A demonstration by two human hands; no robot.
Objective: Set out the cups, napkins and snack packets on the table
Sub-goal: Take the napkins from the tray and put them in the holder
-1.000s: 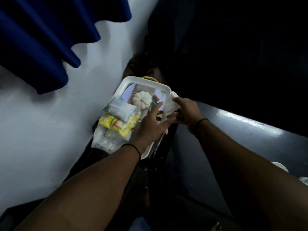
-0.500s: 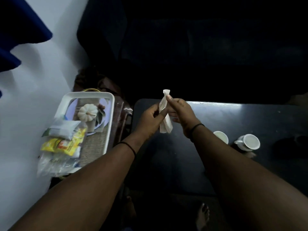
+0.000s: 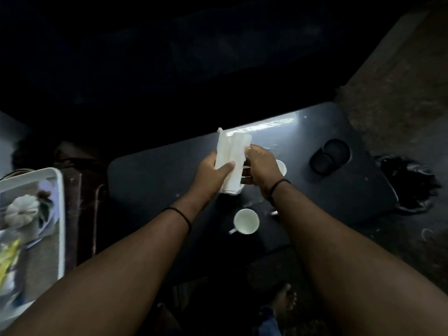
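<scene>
Napkin step in hand: a bundle of white napkins (image 3: 231, 163) held above the dark table (image 3: 155, 180), clamped from both sides. Left hand (image 3: 213, 173) wrapped round the lower half, thumb pressed across the front face; right hand (image 3: 260, 168) pinching the upper right edge, as if to peel one sheet away from the rest — a judgement, since the layers blur together. Just below the grip, on the near side, one white cup (image 3: 246, 221) standing upright on the table; another cup (image 3: 281, 167) half hidden behind the right hand. Well away to the left of the grip, off the table, the white tray (image 3: 59, 207) with the yellow snack packets (image 3: 7, 260) inside, not yet set out. Further right of the grip, a dark round holder (image 3: 330, 159) on the tabletop. Next move, by the look of it: separate a single napkin without dragging its neighbours, then lay it flat beside a cup — light pinch, slow pull, the left hand keeping the stack firm.
</scene>
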